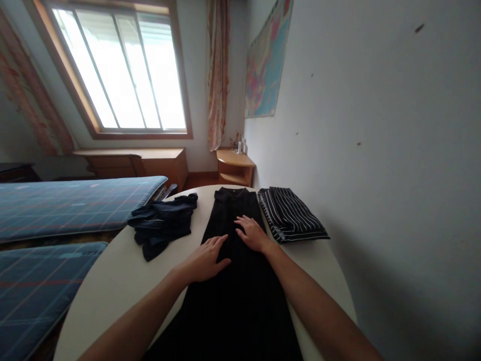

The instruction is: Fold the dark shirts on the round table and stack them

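A long black garment (240,301), which looks like trousers or a skirt with its waistband at the far end, lies spread lengthwise over the round white table (112,281). My left hand (206,258) rests flat on its left side, fingers stretched out and thumb apart. Farther up, on the right part of the cloth, my right hand (251,233) lies with its fingers spread. Neither hand grasps anything. Close to the right of the garment is a folded black-and-white striped cloth (296,215). To the left sits a crumpled dark navy garment (165,220).
Two beds or mattresses with blue plaid covers (75,205) stand left of the table. The white wall (376,175) runs close along the right. Beyond the table are a small wooden corner shelf (236,159) and a wooden desk (161,153) under the window.
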`<state>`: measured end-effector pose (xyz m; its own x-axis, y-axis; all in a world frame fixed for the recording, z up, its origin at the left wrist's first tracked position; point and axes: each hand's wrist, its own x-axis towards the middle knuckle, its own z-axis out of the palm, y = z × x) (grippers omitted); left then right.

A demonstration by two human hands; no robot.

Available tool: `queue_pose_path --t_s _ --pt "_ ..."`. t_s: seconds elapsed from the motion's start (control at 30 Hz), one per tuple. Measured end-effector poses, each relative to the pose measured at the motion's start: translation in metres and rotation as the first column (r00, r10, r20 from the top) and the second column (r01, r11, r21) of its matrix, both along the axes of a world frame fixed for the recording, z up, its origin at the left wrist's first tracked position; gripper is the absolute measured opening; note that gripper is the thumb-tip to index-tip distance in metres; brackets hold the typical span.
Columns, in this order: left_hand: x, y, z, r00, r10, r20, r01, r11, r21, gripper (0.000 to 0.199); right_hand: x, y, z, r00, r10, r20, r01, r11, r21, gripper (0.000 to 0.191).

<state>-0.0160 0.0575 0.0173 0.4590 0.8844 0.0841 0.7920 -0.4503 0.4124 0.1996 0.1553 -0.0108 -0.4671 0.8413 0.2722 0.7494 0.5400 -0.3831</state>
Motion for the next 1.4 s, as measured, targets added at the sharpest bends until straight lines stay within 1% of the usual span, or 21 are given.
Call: queue_pose_path --t_s 0.1,0.2,0.27,0.37,0.57,0.63,0.7,0.77,0.87,0.93,1.0,1.07,1.17,1.23,1.3,1.37,1.4 --pt "-0.005 -0.031 0.01 1.0 0.028 0.001 -0.028 1.0 -0.003 0.063 -0.001 -0.006 0.001 0.999 0.018 -0.035 -0.017 0.999 0.037 0.037" --pt "-0.013 -0.047 0.017 0.998 0.064 -0.023 -0.065 0.997 -0.045 0.057 -0.005 -0.013 0.001 0.999 0.015 -0.04 -0.013 0.999 0.038 0.031" --pt "-0.017 -0.05 0.02 0.996 0.07 -0.049 -0.074 0.993 -0.091 0.056 -0.008 -0.016 0.0 1.0 0.008 -0.014 -0.008 1.0 0.018 0.029" --pt "-0.019 -0.051 0.024 0.997 0.053 -0.063 -0.061 0.989 -0.135 0.051 -0.009 -0.017 -0.002 0.999 0.022 0.04 -0.022 1.0 0.0 0.033" --pt "-0.017 -0.053 0.034 0.999 0.007 0.041 0.0 0.988 -0.153 0.031 -0.006 -0.016 -0.004 0.988 0.082 0.131 -0.084 0.996 0.005 0.039" --pt "-0.017 -0.055 0.036 0.998 -0.018 0.06 0.027 0.986 -0.166 0.028 -0.006 -0.016 -0.004 0.986 0.087 0.143 -0.088 0.996 0.001 0.041" --pt "-0.018 -0.057 0.038 0.998 -0.039 0.059 0.049 0.981 -0.188 0.031 -0.007 -0.017 -0.003 0.986 0.082 0.147 -0.084 0.996 0.006 0.041" --pt "-0.018 -0.06 0.037 0.997 -0.063 0.051 0.073 0.971 -0.226 0.038 -0.007 -0.018 -0.002 0.988 0.068 0.138 -0.073 0.997 0.028 0.042" --pt "-0.015 -0.064 0.036 0.993 -0.099 0.063 0.113 0.952 -0.284 0.046 -0.008 -0.018 0.0 0.995 0.027 0.1 -0.035 0.996 0.081 0.042" --pt "-0.01 -0.068 0.037 0.991 -0.098 0.088 0.12 0.947 -0.299 0.048 -0.008 -0.016 0.0 0.997 0.005 0.07 -0.014 0.993 0.117 0.042" --pt "-0.004 -0.072 0.04 0.991 -0.096 0.092 0.12 0.944 -0.309 0.05 -0.008 -0.014 -0.001 0.998 -0.003 0.056 -0.004 0.991 0.131 0.041" --pt "0.0 -0.076 0.046 0.99 -0.126 0.062 0.139 0.93 -0.342 0.056 -0.007 -0.013 -0.004 0.998 -0.013 0.06 0.006 0.994 0.11 0.04" --pt "0.001 -0.08 0.054 0.978 -0.209 0.018 0.197 0.882 -0.428 0.067 -0.005 -0.012 -0.007 0.997 -0.024 0.071 0.02 0.998 0.06 0.039" --pt "-0.001 -0.079 0.057 0.965 -0.262 0.026 0.24 0.833 -0.498 0.072 -0.005 -0.012 -0.008 0.998 -0.022 0.065 0.018 0.999 0.051 0.039" --pt "-0.004 -0.078 0.055 0.954 -0.296 0.054 0.269 0.756 -0.596 0.075 -0.005 -0.013 -0.008 0.998 -0.018 0.06 0.015 0.998 0.053 0.039" --pt "-0.006 -0.077 0.05 0.954 -0.288 0.083 0.258 0.652 -0.713 0.074 -0.005 -0.013 -0.008 0.998 -0.015 0.055 0.012 0.998 0.055 0.039" --pt "-0.005 -0.076 0.048 0.957 -0.275 0.088 0.243 0.599 -0.763 0.07 -0.005 -0.012 -0.008 0.998 -0.014 0.053 0.011 0.998 0.056 0.039"
